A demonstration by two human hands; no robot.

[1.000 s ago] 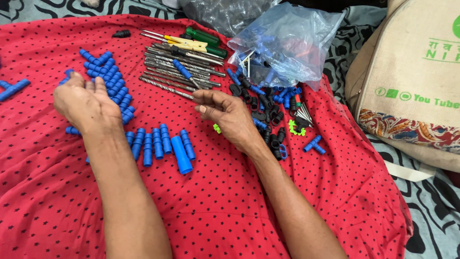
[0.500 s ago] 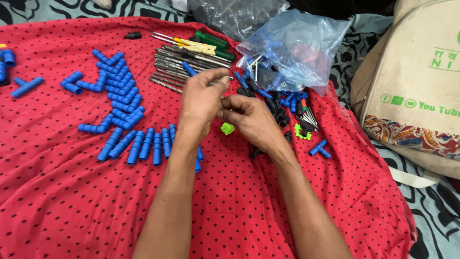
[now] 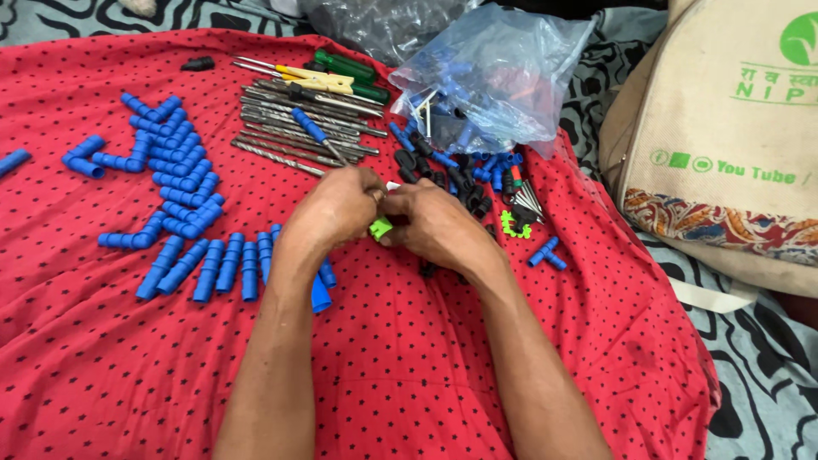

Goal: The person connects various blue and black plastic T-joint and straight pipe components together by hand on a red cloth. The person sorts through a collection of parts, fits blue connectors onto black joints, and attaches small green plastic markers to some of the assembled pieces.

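Here, hands: the left hand [image 3: 336, 209] and the right hand [image 3: 434, 223] meet over the middle of the red dotted cloth [image 3: 102, 358], fingertips pressed together from both sides.
Fingers: both sets are curled narrow, pinching a small bright green piece [image 3: 380, 227] between them; what the upper fingertips also grip, if anything, cannot be told.
Green piece: it sits low between the two hands, held just above the cloth, likely kept close in so both thumbs can work on it.
Blue sleeves: short blue plastic tubes [image 3: 175, 183] lie in rows to the left, more of them side by side just beside the left wrist, seemingly sorted by kind for easy reach.
Metal tools: long drill bits and screwdrivers [image 3: 298, 128] lie parallel in a bundle beyond the hands, with green and yellow handles at the far end.
Small parts: black and blue bits [image 3: 460, 175] spill from a clear plastic bag [image 3: 498, 72] near the right hand; another green piece [image 3: 511, 226] rests among them.
Surface: the cloth is spread over patterned grey bedding [image 3: 758, 400].
Room: a beige cloth bag [image 3: 724, 162] with green print and a floral band stands at the right edge.
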